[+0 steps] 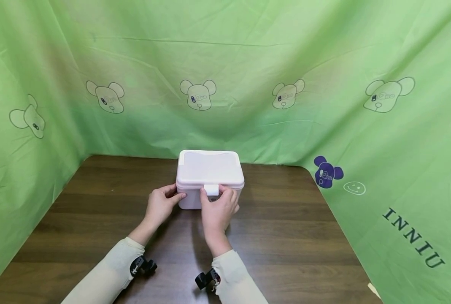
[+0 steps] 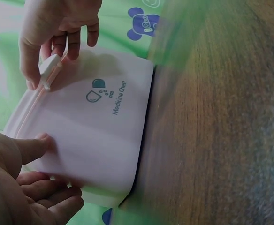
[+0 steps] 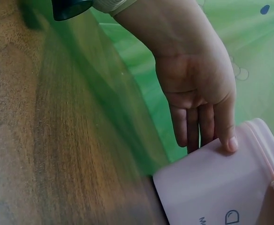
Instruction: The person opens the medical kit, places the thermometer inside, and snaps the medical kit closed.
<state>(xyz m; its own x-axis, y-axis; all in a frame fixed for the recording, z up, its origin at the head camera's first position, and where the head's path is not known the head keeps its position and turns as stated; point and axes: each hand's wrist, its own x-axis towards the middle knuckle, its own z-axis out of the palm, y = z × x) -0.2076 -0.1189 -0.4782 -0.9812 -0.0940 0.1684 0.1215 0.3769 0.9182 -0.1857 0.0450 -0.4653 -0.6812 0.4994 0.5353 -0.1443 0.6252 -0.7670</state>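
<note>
A pale pink medicine box (image 1: 211,169), printed "Medicine Chest" in the left wrist view, stands upright on the table with its lid down. My left hand (image 1: 161,205) grips its left front corner. The left thumb (image 2: 34,149) lies on the front face and the other fingers are along the side. At the front edge of the lid, my right hand (image 1: 218,211) pinches the white latch (image 1: 211,190) between thumb and fingers. From the left wrist, the latch (image 2: 49,70) juts out from the front. Whether it is fastened, I cannot tell.
The box stands near the back of a dark wooden table (image 1: 286,236). A green curtain (image 1: 248,126) with bear-head prints hangs behind and along both sides. A small pale piece (image 1: 373,290) shows at the table's right front edge. Each wrist carries a black camera (image 1: 143,266).
</note>
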